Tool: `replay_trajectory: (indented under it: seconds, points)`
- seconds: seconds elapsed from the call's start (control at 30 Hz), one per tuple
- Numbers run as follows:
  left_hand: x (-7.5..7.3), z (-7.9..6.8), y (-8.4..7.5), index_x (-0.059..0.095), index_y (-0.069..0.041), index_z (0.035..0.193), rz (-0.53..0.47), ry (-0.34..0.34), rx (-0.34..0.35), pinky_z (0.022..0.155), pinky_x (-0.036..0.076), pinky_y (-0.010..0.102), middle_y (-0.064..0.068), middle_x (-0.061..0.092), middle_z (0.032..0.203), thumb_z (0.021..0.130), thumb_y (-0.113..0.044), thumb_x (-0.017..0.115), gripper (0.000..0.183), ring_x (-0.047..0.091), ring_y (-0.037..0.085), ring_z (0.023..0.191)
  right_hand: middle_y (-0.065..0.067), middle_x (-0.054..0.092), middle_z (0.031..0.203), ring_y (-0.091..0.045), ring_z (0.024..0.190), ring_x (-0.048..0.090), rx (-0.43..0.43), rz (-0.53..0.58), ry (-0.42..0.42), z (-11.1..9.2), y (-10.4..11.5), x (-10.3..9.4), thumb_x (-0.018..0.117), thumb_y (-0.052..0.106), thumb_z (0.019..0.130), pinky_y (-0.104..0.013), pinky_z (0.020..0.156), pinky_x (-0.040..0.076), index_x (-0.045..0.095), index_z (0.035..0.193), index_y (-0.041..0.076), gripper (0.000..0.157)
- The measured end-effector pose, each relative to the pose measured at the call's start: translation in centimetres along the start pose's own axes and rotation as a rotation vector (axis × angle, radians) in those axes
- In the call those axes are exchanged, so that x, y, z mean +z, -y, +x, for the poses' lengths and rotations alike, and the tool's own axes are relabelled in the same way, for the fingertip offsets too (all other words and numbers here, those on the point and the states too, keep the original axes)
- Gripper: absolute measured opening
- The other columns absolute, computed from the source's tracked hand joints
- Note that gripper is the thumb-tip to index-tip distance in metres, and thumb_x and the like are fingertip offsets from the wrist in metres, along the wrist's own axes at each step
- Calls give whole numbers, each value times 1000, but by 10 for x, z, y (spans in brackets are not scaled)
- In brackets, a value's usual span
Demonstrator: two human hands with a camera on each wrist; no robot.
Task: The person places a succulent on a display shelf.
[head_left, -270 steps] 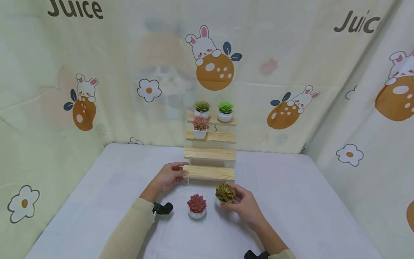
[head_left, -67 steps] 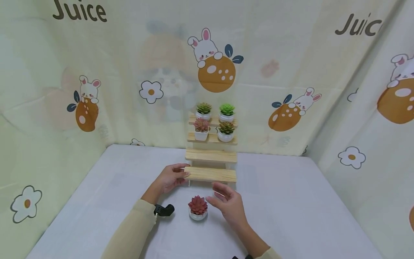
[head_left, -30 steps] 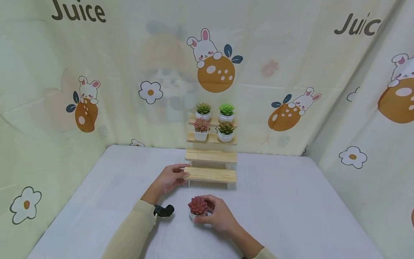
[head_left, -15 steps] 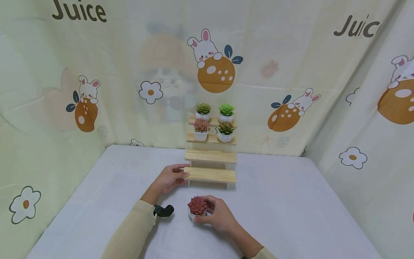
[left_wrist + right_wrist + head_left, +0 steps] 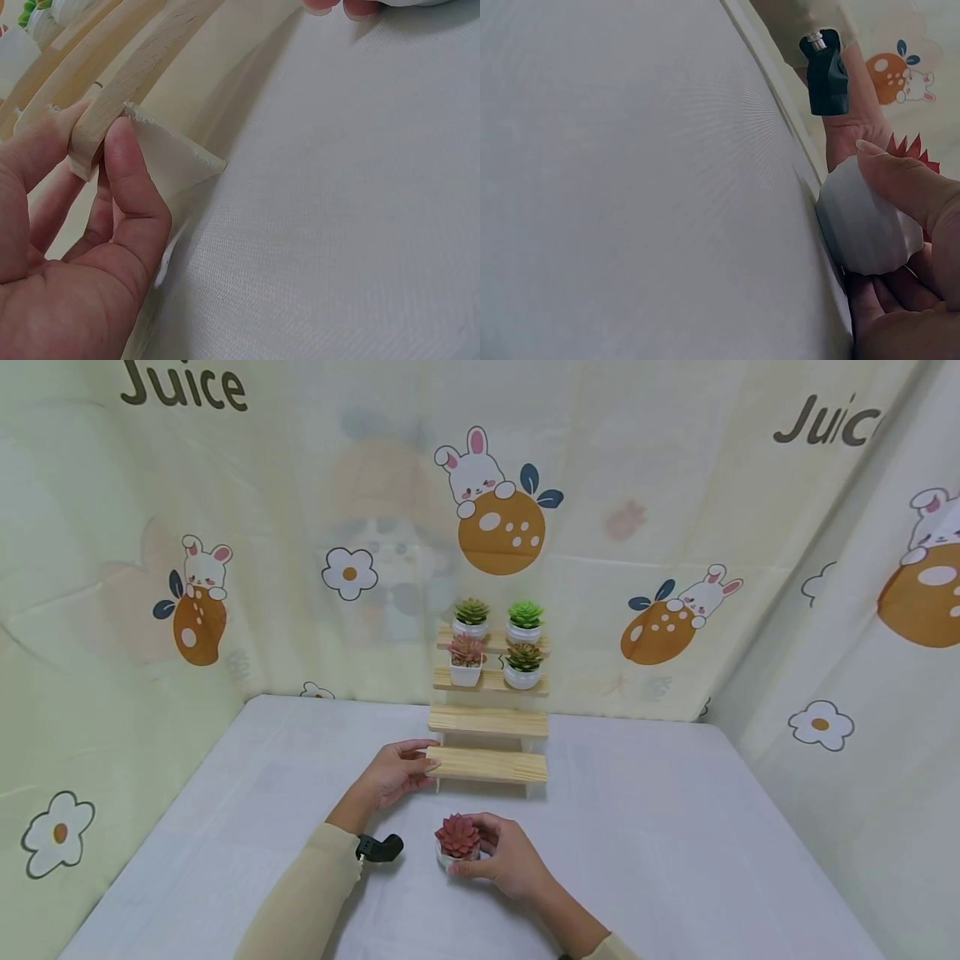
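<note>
A tiered wooden plant stand stands at the back middle of the table. My left hand pinches the left end of its lowest shelf; the left wrist view shows thumb and fingers on the shelf board. In front of the stand, my right hand grips a red potted succulent by its pot. In the right wrist view the white ribbed pot sits between thumb and fingers, at the tabletop, with red leaf tips showing behind the thumb.
On the top shelf stand a dark green succulent and a bright green one. The shelf below holds a pink succulent and a brown-green one. A printed curtain hangs behind the white table.
The brown-green succulent went from my right hand to the second shelf's right side. My right hand then moved to the red succulent and took hold of its pot. My left hand stayed.
</note>
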State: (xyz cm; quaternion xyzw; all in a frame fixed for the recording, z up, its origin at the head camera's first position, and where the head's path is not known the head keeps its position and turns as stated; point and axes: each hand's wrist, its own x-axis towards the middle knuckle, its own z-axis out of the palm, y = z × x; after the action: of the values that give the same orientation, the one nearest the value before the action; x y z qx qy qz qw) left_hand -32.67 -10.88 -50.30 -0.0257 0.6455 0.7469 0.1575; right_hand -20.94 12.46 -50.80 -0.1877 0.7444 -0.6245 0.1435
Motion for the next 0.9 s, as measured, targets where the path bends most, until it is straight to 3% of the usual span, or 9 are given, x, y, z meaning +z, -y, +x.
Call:
replay_trajectory:
  seconds: [0.9]
  points:
    - [0,-1,-1,62,-5,138,5,2,-2,74,61,28,9,64,110,94,-2,71,45,69,16,87,-19,67,132,-23,123,65,5,6,-5,-1,2,0,91,8,75,-17,98,51,61,133,-4,67]
